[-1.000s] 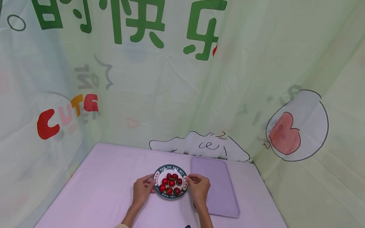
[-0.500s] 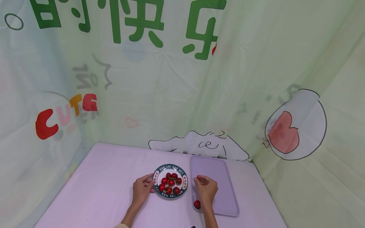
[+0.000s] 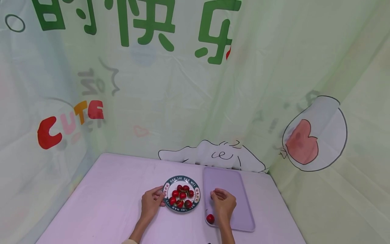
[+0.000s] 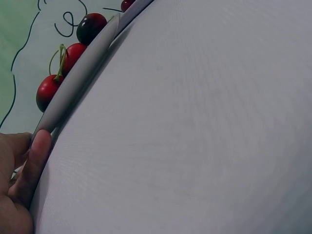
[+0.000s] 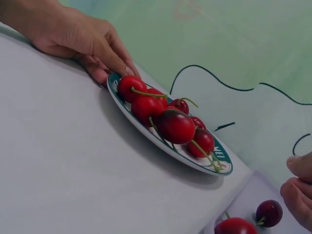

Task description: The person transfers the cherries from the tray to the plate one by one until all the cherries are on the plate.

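A round plate (image 3: 182, 210) with a dark green lettered rim bears several red cherries (image 3: 182, 195), some with green stems. At its left edge my left hand (image 3: 150, 204) grips the rim; in the left wrist view the fingers (image 4: 42, 144) pinch that edge. To the plate's right, my right hand (image 3: 224, 204) is over the purple tray (image 3: 234, 181), its fingers loosely bent and nothing seen between them. One red cherry (image 3: 210, 218) lies in the tray's near left corner. The right wrist view also shows a darker cherry (image 5: 269, 213) there, which the right hand hides from the head view.
A pale lilac cloth covers the table (image 3: 122, 189). Printed curtains (image 3: 182, 101) close off the back and both sides. The tray's far end lies close to the back curtain.
My right hand has left the plate's right rim and moved right over the tray. The cherry in the tray's corner has come into sight. The left hand still holds the plate in place.
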Tool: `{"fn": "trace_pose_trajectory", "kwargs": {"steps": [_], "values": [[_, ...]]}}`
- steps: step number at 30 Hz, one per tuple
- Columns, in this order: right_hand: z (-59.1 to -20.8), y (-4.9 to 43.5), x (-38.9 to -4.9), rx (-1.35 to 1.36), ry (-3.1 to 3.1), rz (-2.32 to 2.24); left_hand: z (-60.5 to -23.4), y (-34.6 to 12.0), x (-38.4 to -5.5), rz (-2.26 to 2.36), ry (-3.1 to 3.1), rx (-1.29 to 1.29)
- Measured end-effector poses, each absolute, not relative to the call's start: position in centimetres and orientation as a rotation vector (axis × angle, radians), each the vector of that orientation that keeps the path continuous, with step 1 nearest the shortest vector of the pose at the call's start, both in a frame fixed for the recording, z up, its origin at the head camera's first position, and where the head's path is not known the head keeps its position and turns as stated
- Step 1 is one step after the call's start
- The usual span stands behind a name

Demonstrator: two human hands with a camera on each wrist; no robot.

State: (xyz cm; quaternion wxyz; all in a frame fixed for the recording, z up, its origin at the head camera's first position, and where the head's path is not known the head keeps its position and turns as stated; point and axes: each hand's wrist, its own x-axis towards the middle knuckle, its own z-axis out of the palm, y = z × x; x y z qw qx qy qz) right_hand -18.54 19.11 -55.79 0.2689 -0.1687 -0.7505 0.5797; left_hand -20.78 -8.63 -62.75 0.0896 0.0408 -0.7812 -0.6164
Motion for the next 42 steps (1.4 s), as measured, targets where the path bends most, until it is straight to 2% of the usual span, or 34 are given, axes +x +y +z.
{"fn": "trace_pose_trajectory", "kwargs": {"steps": [24,42], "values": [[-57.8,20.3,-17.4,-0.644,-2.210,1.415,-62.2,-8.7,-20.3,-1.839,-2.325,0.100],[-57.1,19.9,-16.0,-0.657,-2.304,1.342,-62.6,-8.7,-20.7,-1.841,-2.324,0.126]]}}
